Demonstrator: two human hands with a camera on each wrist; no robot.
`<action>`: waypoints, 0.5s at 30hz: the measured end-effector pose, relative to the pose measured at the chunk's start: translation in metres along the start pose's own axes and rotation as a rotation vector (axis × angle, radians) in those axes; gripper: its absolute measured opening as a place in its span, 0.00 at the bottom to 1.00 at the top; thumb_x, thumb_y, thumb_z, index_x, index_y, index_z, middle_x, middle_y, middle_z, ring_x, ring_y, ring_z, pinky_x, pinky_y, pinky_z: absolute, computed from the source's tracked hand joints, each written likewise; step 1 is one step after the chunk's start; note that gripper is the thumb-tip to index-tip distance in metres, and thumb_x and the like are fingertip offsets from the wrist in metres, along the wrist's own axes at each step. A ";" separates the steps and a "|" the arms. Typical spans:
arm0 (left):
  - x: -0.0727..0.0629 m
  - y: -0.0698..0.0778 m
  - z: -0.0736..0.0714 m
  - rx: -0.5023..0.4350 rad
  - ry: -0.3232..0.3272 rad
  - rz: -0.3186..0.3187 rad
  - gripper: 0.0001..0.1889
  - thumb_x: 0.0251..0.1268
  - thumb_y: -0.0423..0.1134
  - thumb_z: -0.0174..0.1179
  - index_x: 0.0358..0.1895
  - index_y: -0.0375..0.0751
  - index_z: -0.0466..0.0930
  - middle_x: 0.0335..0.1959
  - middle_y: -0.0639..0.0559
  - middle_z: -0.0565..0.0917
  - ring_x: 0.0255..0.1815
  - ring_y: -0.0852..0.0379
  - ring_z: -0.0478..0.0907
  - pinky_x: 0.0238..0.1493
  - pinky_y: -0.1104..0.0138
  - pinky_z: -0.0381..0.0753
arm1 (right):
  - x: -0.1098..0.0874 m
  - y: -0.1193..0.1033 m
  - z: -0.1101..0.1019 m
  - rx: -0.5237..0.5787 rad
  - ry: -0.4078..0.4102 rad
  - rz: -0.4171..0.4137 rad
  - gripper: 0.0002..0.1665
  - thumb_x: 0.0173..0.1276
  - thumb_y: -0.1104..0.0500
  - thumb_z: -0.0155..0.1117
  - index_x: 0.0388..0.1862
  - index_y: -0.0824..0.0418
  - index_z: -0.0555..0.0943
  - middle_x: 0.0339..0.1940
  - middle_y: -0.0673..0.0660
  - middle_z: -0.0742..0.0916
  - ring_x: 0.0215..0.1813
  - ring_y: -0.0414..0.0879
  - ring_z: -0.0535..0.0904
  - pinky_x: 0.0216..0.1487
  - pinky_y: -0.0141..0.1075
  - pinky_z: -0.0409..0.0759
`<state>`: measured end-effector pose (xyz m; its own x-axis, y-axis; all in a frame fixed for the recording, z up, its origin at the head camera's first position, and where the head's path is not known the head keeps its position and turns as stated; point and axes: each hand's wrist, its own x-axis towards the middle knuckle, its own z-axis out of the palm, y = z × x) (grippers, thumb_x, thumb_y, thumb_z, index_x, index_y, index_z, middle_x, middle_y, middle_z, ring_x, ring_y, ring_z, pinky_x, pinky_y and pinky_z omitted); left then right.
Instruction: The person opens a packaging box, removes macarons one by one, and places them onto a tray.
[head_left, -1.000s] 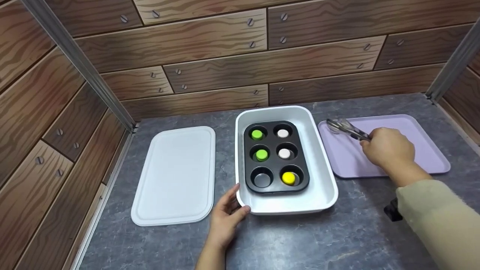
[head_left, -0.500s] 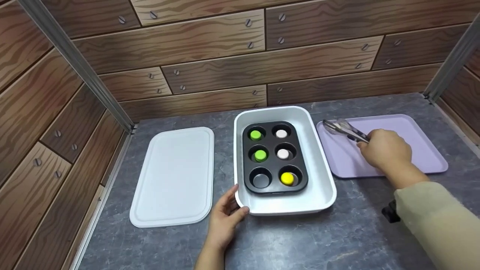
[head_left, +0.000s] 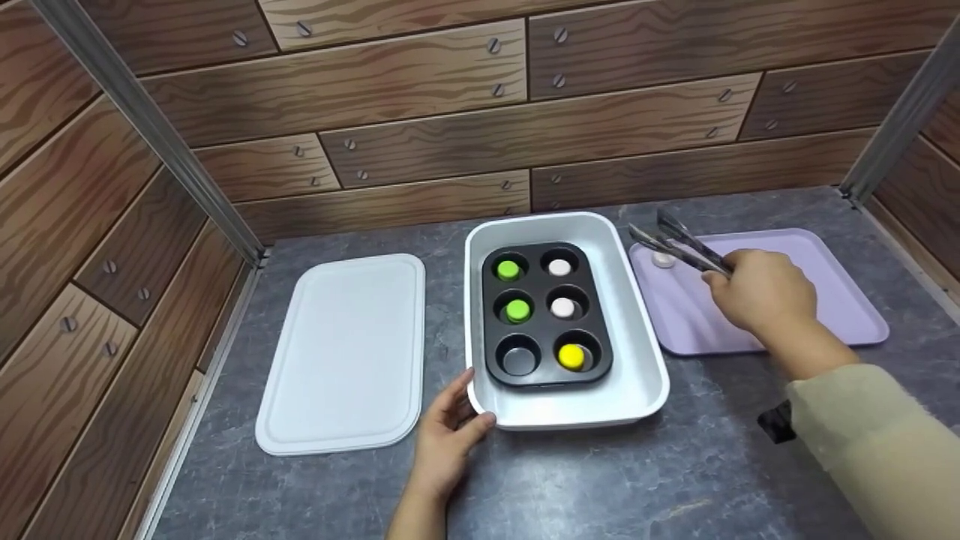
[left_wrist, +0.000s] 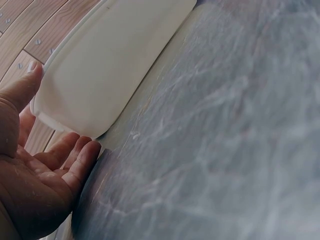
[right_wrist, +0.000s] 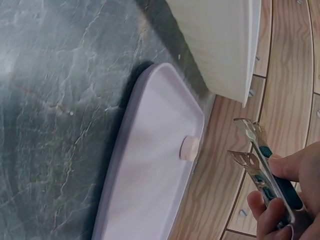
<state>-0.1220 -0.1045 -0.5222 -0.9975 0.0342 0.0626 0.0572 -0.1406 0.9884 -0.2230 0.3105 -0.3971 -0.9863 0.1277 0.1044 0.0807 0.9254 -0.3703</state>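
My right hand (head_left: 765, 291) grips metal tongs (right_wrist: 272, 175) by their dark handles. The tongs' arms are spread apart above the left side of a lilac tray (head_left: 780, 311). On that tray, near its back left corner, lies a small round white piece (right_wrist: 189, 148), apart from the tongs in the right wrist view. My left hand (head_left: 444, 442) spans the front left corner of a deep white pan (head_left: 577, 409), thumb and forefinger touching its rim. In the pan sits a black muffin tin (head_left: 551, 367); its cups hold green pieces (head_left: 517, 310), white pieces (head_left: 562, 307) and one yellow piece (head_left: 571, 357).
A flat white lid or board (head_left: 345, 352) lies on the grey marbled table (head_left: 600, 487) at the left. Wood-patterned walls (head_left: 420, 112) close off the back and sides. The muffin tin's front left cup (head_left: 517, 360) holds nothing.
The tongs have risen and shifted slightly left, with their arms spread wider. The white piece on the lilac tray now shows clearly below them. My left hand stays at the pan's corner.
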 end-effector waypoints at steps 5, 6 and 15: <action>0.000 -0.001 0.000 0.001 0.003 0.007 0.35 0.63 0.22 0.69 0.74 0.23 0.68 0.68 0.24 0.76 0.64 0.32 0.79 0.55 0.66 0.84 | -0.003 -0.007 0.000 0.031 0.040 -0.020 0.20 0.76 0.47 0.64 0.46 0.64 0.87 0.33 0.68 0.87 0.32 0.68 0.82 0.22 0.56 0.72; 0.000 -0.001 0.000 0.006 0.004 0.009 0.35 0.63 0.22 0.70 0.74 0.23 0.68 0.68 0.24 0.76 0.64 0.32 0.79 0.55 0.66 0.84 | -0.004 -0.009 0.001 0.042 0.054 -0.023 0.20 0.76 0.47 0.64 0.47 0.65 0.87 0.34 0.69 0.87 0.34 0.69 0.82 0.23 0.58 0.73; 0.000 -0.001 0.000 0.006 -0.001 0.018 0.35 0.63 0.22 0.70 0.73 0.22 0.68 0.66 0.23 0.77 0.63 0.32 0.80 0.54 0.65 0.83 | -0.019 -0.035 0.013 0.178 0.180 -0.086 0.26 0.74 0.50 0.69 0.59 0.69 0.84 0.44 0.72 0.90 0.41 0.72 0.85 0.37 0.64 0.76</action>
<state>-0.1225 -0.1047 -0.5230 -0.9962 0.0327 0.0806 0.0755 -0.1349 0.9880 -0.2088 0.2705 -0.3984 -0.9458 0.1271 0.2990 -0.0449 0.8603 -0.5078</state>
